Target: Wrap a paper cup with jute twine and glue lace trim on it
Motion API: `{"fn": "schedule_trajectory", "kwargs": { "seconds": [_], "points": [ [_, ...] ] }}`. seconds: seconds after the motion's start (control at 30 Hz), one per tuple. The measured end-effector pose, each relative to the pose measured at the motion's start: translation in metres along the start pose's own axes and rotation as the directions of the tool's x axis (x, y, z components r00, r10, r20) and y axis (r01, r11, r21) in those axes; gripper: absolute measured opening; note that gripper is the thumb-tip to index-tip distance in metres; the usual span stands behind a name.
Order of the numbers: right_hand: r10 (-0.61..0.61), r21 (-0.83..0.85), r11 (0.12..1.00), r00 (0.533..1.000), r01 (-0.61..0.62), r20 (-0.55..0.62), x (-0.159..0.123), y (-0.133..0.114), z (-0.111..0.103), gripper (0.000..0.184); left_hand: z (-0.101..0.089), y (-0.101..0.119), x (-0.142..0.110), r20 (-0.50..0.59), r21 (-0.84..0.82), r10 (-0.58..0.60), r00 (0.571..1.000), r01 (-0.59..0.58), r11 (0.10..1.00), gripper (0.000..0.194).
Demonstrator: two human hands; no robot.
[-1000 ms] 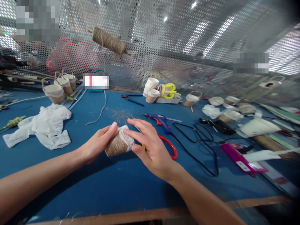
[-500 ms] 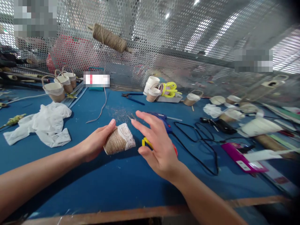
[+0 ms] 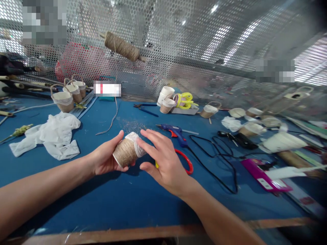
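Note:
A small twine-wrapped cup (image 3: 125,152) with white lace round its rim lies tilted in my left hand (image 3: 107,154), whose fingers curl under it and thumb rests along its side. My right hand (image 3: 163,160) is at the lace end, fingers stretched and apart, with the fingertips over the lace; whether they touch it I cannot tell. Behind my right hand lies a blue hot glue gun (image 3: 176,131) with a clear stick in its back. A red-handled tool (image 3: 187,161) is partly hidden under the same hand.
White lace fabric (image 3: 56,134) lies at left, with several handled twine cups (image 3: 63,101) behind it. Pliers (image 3: 146,108), white cups (image 3: 165,95) and yellow-handled scissors (image 3: 185,100) stand farther back. A black cord (image 3: 219,173) runs near a purple power strip (image 3: 265,177). A twine spool (image 3: 122,46) hangs above.
My right hand has moved slightly left and down, closer to the lace rim. The cup has turned a little in my left hand. More of the glue gun and red handle shows.

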State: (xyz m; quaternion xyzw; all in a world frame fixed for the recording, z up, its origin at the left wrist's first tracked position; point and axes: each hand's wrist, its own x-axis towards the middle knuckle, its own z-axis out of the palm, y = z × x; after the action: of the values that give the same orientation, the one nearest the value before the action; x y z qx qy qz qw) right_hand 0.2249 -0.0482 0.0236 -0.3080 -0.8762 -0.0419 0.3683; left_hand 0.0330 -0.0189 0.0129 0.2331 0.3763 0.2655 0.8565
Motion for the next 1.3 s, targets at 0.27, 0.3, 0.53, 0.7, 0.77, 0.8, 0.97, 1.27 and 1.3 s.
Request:
{"fn": "schedule_trajectory", "kwargs": {
  "seconds": [0.27, 0.3, 0.53, 0.7, 0.77, 0.8, 0.97, 1.27, 1.3],
  "points": [
    [0.577, 0.350, 0.761, 0.816, -0.546, 0.020, 0.009, 0.009, -0.002, 0.013, 0.001, 0.001, 0.002, -0.027, -0.028, 0.044, 0.999, -0.045, 0.999, 0.052],
    [0.597, 0.353, 0.741, 0.801, -0.571, 0.043, 0.012, 0.010, -0.004, 0.016, 0.001, 0.002, 0.002, -0.038, -0.027, 0.064, 0.997, -0.065, 0.998, 0.051],
    [0.596, 0.411, 0.668, 0.777, -0.620, 0.204, 0.024, 0.019, -0.014, 0.016, 0.001, 0.009, 0.004, -0.072, -0.005, 0.123, 0.990, -0.124, 0.992, 0.048],
    [0.650, 0.451, 0.603, 0.733, -0.658, 0.199, 0.021, 0.017, -0.003, 0.012, 0.003, 0.007, 0.004, -0.062, -0.006, 0.058, 0.996, -0.058, 0.998, 0.049],
    [0.686, 0.497, 0.555, 0.705, -0.667, 0.181, 0.018, 0.017, 0.004, 0.018, 0.003, 0.005, 0.005, -0.074, -0.014, 0.028, 0.997, -0.030, 0.999, 0.049],
    [0.703, 0.525, 0.527, 0.689, -0.669, 0.173, 0.016, 0.018, 0.008, 0.020, 0.003, 0.004, 0.005, -0.071, -0.026, 0.023, 0.997, -0.024, 0.999, 0.049],
    [0.743, 0.596, 0.437, 0.644, -0.673, 0.182, 0.007, 0.023, 0.016, 0.026, 0.001, 0.000, 0.006, 0.023, -0.119, 0.029, 0.999, -0.026, 0.993, 0.053],
    [0.733, 0.664, 0.350, 0.635, -0.661, 0.246, 0.005, 0.016, 0.016, 0.026, -0.015, 0.002, 0.007, 0.026, -0.135, 0.036, 0.999, -0.033, 0.990, 0.054],
    [0.707, 0.661, 0.384, 0.666, -0.645, 0.239, 0.004, 0.015, 0.017, 0.025, -0.016, 0.002, 0.008, 0.035, -0.141, 0.034, 0.999, -0.029, 0.990, 0.054]
  ]
}}
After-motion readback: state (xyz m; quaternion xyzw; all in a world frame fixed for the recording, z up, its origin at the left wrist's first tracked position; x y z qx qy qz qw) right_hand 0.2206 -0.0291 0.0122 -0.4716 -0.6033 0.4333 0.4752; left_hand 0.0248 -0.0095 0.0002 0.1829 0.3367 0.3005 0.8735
